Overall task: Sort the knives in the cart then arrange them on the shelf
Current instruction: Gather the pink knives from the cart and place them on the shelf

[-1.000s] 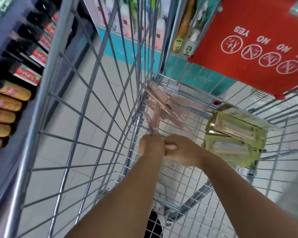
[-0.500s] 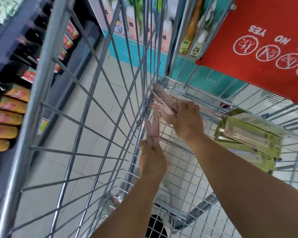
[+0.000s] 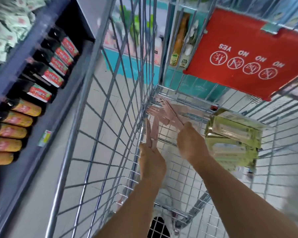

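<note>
- Sorting underway inside wire shopping cart (image 3: 100, 107)
- Left hand (image 3: 151, 160) gripping two pink plastic knives (image 3: 152, 130)
- Right hand (image 3: 190, 143) pinching loose pink knives (image 3: 163, 111) at cart's far corner
- Shelf arranging not yet begun

Shop aisle, wire cart (image 3: 100, 117), stocked shelf (image 3: 24, 54) of bottles (image 3: 22, 107) (labels blurred), tiled floor (image 3: 93, 93)

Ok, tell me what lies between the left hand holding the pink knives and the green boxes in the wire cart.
In the head view, the right hand lies between the left hand and the green boxes, over bare cart mesh.
</note>
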Tool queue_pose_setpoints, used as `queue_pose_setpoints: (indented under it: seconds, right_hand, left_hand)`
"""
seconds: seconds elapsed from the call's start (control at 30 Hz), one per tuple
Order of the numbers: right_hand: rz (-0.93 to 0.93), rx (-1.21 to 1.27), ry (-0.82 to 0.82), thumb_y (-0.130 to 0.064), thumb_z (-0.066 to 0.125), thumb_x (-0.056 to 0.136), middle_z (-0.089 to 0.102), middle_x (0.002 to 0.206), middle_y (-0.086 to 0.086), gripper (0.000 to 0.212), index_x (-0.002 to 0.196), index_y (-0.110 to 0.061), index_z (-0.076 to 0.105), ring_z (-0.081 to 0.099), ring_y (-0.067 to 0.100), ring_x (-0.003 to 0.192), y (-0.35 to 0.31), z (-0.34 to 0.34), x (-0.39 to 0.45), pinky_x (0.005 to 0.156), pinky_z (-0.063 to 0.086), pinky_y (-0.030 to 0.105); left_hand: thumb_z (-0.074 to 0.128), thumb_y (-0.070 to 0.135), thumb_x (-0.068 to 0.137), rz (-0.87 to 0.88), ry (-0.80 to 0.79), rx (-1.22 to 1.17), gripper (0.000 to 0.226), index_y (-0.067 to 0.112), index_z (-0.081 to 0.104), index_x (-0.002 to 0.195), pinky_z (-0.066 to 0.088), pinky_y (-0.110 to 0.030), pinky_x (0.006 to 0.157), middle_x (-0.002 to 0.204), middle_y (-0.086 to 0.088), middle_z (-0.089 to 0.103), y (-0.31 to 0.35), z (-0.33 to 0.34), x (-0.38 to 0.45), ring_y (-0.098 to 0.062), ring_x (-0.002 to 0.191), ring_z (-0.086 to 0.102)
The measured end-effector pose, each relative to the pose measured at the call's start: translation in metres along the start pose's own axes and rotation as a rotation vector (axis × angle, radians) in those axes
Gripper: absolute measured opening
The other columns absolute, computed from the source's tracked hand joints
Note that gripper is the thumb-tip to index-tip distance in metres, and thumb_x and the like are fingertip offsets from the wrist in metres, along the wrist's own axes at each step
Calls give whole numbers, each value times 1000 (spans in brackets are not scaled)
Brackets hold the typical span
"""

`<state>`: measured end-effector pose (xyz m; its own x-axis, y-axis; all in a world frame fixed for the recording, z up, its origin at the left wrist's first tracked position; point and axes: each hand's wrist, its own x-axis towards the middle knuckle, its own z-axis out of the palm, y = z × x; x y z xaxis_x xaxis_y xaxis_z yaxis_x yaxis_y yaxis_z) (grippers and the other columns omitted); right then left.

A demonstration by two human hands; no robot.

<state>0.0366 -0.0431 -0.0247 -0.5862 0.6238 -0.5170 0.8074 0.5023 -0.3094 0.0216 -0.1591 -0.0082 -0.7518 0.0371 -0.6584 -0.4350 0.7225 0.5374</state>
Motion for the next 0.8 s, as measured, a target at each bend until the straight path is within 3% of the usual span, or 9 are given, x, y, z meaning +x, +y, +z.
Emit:
queue_pose_setpoints:
  seconds: [0.1, 0.17, 0.23, 0.37, 0.43, 0.5, 0.6, 0.67, 0.8]
  right_hand:
    - [43, 118, 22, -9, 34, 97, 54, 84, 6, 13, 108, -10, 40, 61, 36, 90, 1, -11, -44, 73, 42, 39]
    - [59, 129, 49, -6, 35, 96, 45, 76, -1, 13, 107, -10, 40, 55, 30, 78, -1, -18, -74, 67, 39, 36]
    - [82, 117, 78, -5, 36, 95, 45, 78, -1, 19, 113, -8, 42, 50, 24, 70, -3, -25, -103, 62, 37, 33]
    - [61, 67, 125, -4, 34, 95, 41, 76, -5, 30, 123, -10, 42, 46, 16, 61, -15, -44, -168, 54, 34, 26]
    - [-22, 7, 165, -5, 33, 95, 52, 98, 6, 37, 131, -10, 39, 55, 26, 80, -27, -58, -203, 64, 38, 29]
    - [-81, 18, 205, -6, 34, 95, 50, 113, 10, 45, 139, -14, 35, 55, 29, 92, -40, -70, -234, 70, 42, 31]
    - [-87, -6, 249, -7, 39, 98, 47, 109, 5, 39, 136, -12, 36, 57, 23, 84, -61, -91, -273, 65, 42, 28]
    - [-91, 138, 295, -10, 37, 99, 55, 103, 7, 30, 129, -12, 42, 58, 25, 81, -75, -106, -296, 63, 42, 31]
    - [-147, 308, 393, -22, 37, 100, 60, 83, 2, 22, 116, -13, 50, 57, 20, 70, -106, -135, -327, 62, 47, 34]
  left_hand:
    - [32, 15, 101, 64, -26, 34, 29, 6, 41, 127, 39, -25, 74, 109, -11, 58, 3, -15, -24, -25, 92, 56]
    - [32, 10, 100, 88, -59, 41, 32, 7, 36, 132, 38, -19, 56, 88, -4, 55, 5, -28, -42, -14, 69, 51]
    - [32, 6, 99, 121, -87, 54, 38, 7, 33, 137, 29, -19, 42, 76, 1, 48, 8, -44, -63, -7, 59, 45]
    - [32, 0, 97, 244, -149, 57, 41, 7, 31, 138, 36, -16, 53, 80, 2, 48, 10, -86, -111, -10, 62, 47]
    - [31, 1, 98, 333, -143, 46, 36, 10, 38, 132, 43, -22, 62, 94, -3, 54, 11, -109, -135, -19, 80, 56]
    - [28, 6, 101, 362, -149, 21, 26, 16, 46, 117, 45, -30, 77, 101, -5, 58, 12, -135, -159, -25, 97, 58]
    - [27, 12, 102, 438, -92, -18, 25, 15, 43, 122, 39, -26, 65, 107, -7, 60, 10, -171, -187, -23, 88, 56]
    - [30, 15, 102, 513, -12, -59, 26, 13, 42, 125, 34, -23, 66, 115, -9, 60, 11, -196, -204, -24, 93, 57]
    - [34, 19, 102, 598, 57, -173, 10, 21, 41, 108, 32, -15, 51, 100, -5, 59, 22, -241, -230, -17, 79, 52]
